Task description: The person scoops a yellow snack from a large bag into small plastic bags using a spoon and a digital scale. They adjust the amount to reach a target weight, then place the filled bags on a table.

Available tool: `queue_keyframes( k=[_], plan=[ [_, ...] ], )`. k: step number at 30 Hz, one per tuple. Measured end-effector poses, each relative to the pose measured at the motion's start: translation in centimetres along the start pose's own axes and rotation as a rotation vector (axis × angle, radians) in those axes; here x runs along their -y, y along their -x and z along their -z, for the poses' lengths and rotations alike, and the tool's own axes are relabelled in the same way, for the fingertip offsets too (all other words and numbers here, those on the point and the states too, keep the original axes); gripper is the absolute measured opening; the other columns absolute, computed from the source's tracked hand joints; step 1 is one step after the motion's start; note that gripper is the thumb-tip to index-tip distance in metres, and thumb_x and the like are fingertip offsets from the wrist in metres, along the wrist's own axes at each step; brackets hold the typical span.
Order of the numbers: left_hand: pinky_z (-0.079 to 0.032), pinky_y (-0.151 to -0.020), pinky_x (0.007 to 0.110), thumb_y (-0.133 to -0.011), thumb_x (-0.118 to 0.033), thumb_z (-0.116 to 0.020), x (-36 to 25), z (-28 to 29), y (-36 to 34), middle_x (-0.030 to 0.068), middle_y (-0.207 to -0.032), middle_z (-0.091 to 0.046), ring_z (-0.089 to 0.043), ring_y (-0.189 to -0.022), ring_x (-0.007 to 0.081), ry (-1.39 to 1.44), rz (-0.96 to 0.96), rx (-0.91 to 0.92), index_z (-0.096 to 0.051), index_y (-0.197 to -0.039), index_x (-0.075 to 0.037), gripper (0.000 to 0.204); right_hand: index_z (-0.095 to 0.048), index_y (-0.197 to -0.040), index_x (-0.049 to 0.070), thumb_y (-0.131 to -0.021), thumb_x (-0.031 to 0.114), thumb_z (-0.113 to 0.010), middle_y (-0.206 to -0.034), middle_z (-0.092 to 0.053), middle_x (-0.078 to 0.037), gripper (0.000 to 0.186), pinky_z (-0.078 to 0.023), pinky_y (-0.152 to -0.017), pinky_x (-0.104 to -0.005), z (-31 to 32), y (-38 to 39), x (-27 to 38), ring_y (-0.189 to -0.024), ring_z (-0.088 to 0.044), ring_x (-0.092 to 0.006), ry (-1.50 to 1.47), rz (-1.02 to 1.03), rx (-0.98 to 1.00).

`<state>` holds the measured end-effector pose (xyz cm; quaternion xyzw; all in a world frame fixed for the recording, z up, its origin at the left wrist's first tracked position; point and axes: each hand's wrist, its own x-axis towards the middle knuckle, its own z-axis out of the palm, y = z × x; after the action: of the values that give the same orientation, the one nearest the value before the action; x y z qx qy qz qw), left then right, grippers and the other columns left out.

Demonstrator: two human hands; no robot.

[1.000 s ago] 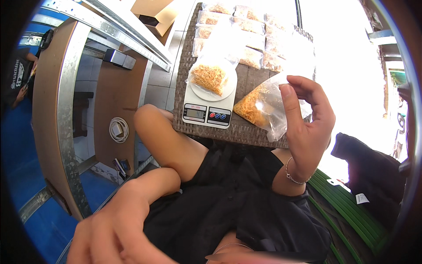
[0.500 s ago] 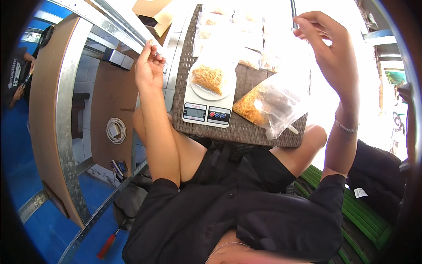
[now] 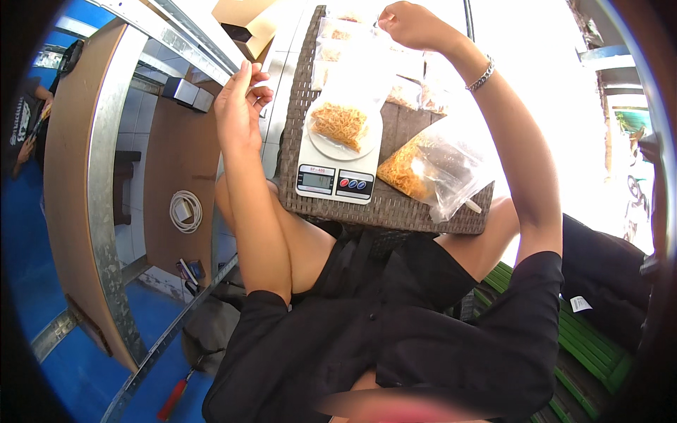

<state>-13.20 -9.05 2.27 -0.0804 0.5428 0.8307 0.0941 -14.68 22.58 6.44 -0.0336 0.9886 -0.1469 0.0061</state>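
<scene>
A clear plastic bag of orange-brown fried shreds (image 3: 340, 127) lies on the round plate of a white digital kitchen scale (image 3: 335, 185), its upper part washed out by glare. My right hand (image 3: 416, 27) is over the far end of the woven table, fingers closed near several small filled bags (image 3: 337, 53); what they pinch is hidden. Left of the table my left hand (image 3: 240, 106) is raised with loosely bent fingers apart, holding nothing. Right of the scale rests a larger clear bag (image 3: 430, 169), partly filled with the same shreds, a pale handle end (image 3: 473, 206) beside its lower edge.
The brown woven table (image 3: 310, 204) stands over my knees. To the left are a metal-framed shelf (image 3: 106, 183) and a coiled white cable (image 3: 186, 211). An open cardboard box (image 3: 247, 25) is beyond the table, and a green slatted bench (image 3: 585, 345) is at right.
My right hand has swung left from the far right side to above the small bags at the table's far end. My left hand has barely shifted; the bag stays on the scale.
</scene>
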Motion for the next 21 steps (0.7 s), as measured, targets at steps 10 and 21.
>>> queue_keyframes(
  k=[10, 21],
  plan=[
    [-0.049, -0.072, 0.031, -0.098, -0.029, -0.064, 0.0, -0.3, -0.3, 0.0095, -0.091, -0.066, -0.06, -0.073, 0.0173, -0.001, 0.018, 0.016, -0.065, -0.103, -0.003, 0.027, -0.071, -0.101, -0.004, -0.099, 0.038, -0.059, -0.096, -0.072, -0.024, 0.044, -0.054, -0.089, -0.0447, 0.2, 1.4, 2.6, -0.096, -0.071, -0.0359, 0.045, -0.053, 0.113],
    [-0.05, -0.086, 0.039, -0.102, -0.031, -0.056, 0.5, -3.7, 1.3, 0.0121, -0.109, -0.064, -0.061, -0.095, 0.0197, -0.161, -0.368, 0.15, -0.055, -0.121, -0.001, 0.036, -0.068, -0.097, 0.001, -0.091, 0.017, -0.065, -0.076, -0.068, -0.015, 0.017, -0.053, -0.067, -0.0452, 6.3, 5.3, 10.2, -0.076, -0.069, -0.0305, -0.016, 0.354, -0.323]
  ],
)
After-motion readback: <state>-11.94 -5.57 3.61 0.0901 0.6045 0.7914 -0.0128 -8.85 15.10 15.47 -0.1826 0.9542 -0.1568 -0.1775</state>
